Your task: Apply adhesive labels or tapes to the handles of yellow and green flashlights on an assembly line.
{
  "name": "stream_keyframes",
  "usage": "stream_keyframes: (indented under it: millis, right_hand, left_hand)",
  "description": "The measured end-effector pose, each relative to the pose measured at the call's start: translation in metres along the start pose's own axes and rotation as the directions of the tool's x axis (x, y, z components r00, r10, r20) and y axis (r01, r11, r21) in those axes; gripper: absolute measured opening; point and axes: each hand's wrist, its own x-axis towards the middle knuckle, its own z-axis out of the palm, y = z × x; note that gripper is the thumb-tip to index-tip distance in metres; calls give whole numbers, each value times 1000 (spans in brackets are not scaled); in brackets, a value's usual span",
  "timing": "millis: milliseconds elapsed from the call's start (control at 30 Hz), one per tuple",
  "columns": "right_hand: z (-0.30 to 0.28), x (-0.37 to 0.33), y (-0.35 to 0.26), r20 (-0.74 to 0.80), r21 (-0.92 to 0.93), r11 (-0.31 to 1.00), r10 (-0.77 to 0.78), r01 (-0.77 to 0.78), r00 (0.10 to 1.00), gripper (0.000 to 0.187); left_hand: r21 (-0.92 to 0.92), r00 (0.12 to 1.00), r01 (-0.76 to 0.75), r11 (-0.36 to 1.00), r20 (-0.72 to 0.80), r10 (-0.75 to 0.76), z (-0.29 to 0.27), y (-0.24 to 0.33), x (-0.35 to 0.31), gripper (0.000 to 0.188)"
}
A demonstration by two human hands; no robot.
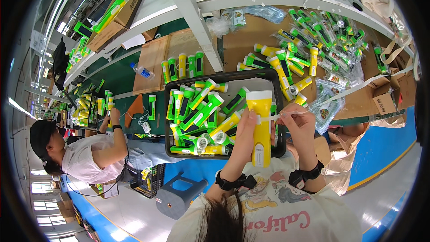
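The person is holding a yellow flashlight [261,125] upright over the near right corner of a black tray [168,121] and is working a thin white strap [286,114] at its side, just below the head. To do this well, it seems best to be keeping the flashlight steady and upright while the strap is being drawn out level and snug, so that it is not twisting or slipping off the body. The left hand [245,127] is wrapping around the left side of the flashlight, fingers curled and closed on the body, thumb lying against its front. The right hand [299,123] is sitting just beside the flashlight on the right, its fingertips pinched together on the strap and pulling it sideways; the two hands are standing close, with only the flashlight between them. The tray is holding a heap of green and yellow flashlights [201,112] lying at all angles. More of them are lying loose on the cardboard-covered table [251,31] beyond, near a pile of clear plastic bags [329,94]. To the left, another person [85,150] is working at the same long bench.
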Motion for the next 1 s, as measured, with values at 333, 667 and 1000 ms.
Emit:
stream_keyframes:
  millis: [333, 667, 1000]
  right_hand:
    - [-34, 10, 1, -105, 4, 1000, 30, -30, 994, 7]
    - [-77, 41, -6, -41, -444, 887, -157, 123, 987, 4]
    - [-82, 71, -24, 502, -517, 519, -460, 681, 732, 15]
  left_hand:
    - [86, 990, 64, 994, 121, -74, 12, -19, 37, 41]
    - [165, 976, 162, 973, 119, -182, 27, -62, 96, 57]
    - [113, 968, 244, 963, -94, -235, 15, -125, 219, 68]
